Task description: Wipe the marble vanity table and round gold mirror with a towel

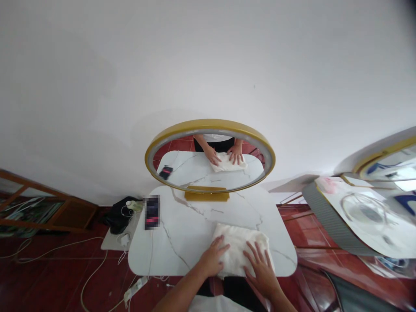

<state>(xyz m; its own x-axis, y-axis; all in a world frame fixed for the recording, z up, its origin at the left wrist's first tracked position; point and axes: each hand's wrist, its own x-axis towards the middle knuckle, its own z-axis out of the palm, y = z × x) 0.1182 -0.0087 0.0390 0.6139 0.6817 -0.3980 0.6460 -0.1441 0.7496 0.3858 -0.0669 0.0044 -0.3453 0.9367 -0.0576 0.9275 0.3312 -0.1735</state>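
A folded white cloth (pixel 236 238) lies near the front edge of the white marble-patterned table (pixel 188 242), right of its middle. My left hand (pixel 212 258) rests along the cloth's left side, fingers stretched out and touching it. Flat on the right part of the cloth is my right hand (pixel 261 269), with its fingers spread. Neither hand grips the fabric. Both hands and the cloth also appear in the gold-rimmed oval mirror (pixel 208 164) at the back of the table.
A blurred-out phone-like object (pixel 152 212) sits at the table's left side with a cable. A power strip (pixel 135 289) and cords lie on the red tiled floor. To the right stand another table (pixel 341 221) and a dark chair (pixel 354 292). A wooden shelf (pixel 65 212) is at left.
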